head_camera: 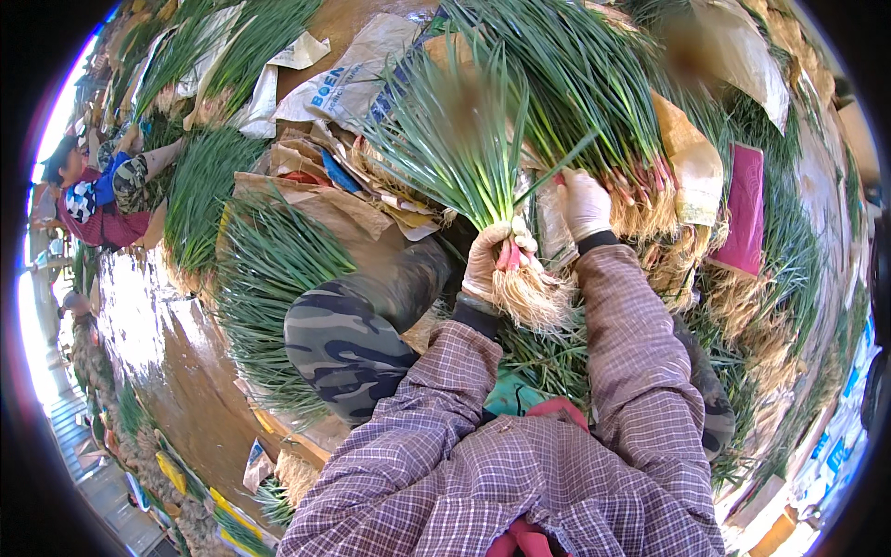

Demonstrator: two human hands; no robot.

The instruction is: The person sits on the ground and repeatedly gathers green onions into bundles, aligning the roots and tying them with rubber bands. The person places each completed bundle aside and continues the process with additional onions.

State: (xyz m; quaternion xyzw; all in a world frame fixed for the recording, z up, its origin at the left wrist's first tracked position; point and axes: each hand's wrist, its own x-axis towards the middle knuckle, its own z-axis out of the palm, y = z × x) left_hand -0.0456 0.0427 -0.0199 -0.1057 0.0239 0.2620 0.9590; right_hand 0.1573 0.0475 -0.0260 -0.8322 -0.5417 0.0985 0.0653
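My gloved left hand (491,257) grips a bunch of allium stalks (491,181), scallions or green garlic, around their reddish bases. The long green leaves fan out away from me, and a tuft of pale roots (532,299) hangs below the fist. My gloved right hand (585,202) is just to the right, with its fingers curled beside a large heap of the same stalks (578,90). One leaf from the bunch slants up past its fingertips. Whether those fingers pinch a stalk is hidden.
More stalks (278,271) lie left of my camouflage-clad knee (348,341). Brown paper scraps (313,188) and a printed white sack (348,76) lie ahead. At right is a magenta board-like piece (741,209) among more stalks. Another person (104,202) sits at far left, near wet floor (195,376).
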